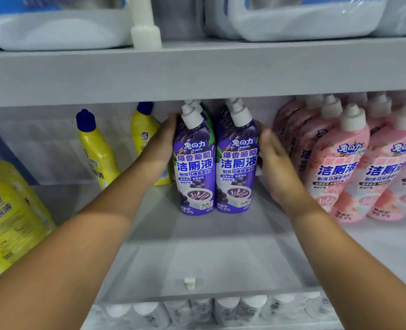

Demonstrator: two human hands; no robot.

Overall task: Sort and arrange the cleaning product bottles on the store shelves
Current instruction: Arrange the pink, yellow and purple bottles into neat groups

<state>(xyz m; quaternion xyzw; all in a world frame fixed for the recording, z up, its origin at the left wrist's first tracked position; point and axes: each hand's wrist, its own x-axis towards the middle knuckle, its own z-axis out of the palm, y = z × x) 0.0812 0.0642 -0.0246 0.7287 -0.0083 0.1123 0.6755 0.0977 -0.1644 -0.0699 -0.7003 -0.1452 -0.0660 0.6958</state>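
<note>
Two rows of purple toilet-cleaner bottles with white caps stand side by side on the middle shelf (197, 258), the front left one (194, 167) beside the front right one (236, 167). My left hand (160, 144) lies flat against the left side of the left row, fingers reaching back behind the front bottle. My right hand (274, 160) is held flat by the right side of the right row, fingers straight and slightly blurred. Whether it touches the bottle is unclear.
Pink bottles (335, 167) crowd the shelf to the right. Two yellow bottles with blue caps (97, 148) lean at the back left, and more yellow ones (9, 215) stand at the near left. Large white jugs (61, 25) sit on the shelf above. White caps (221, 308) show below.
</note>
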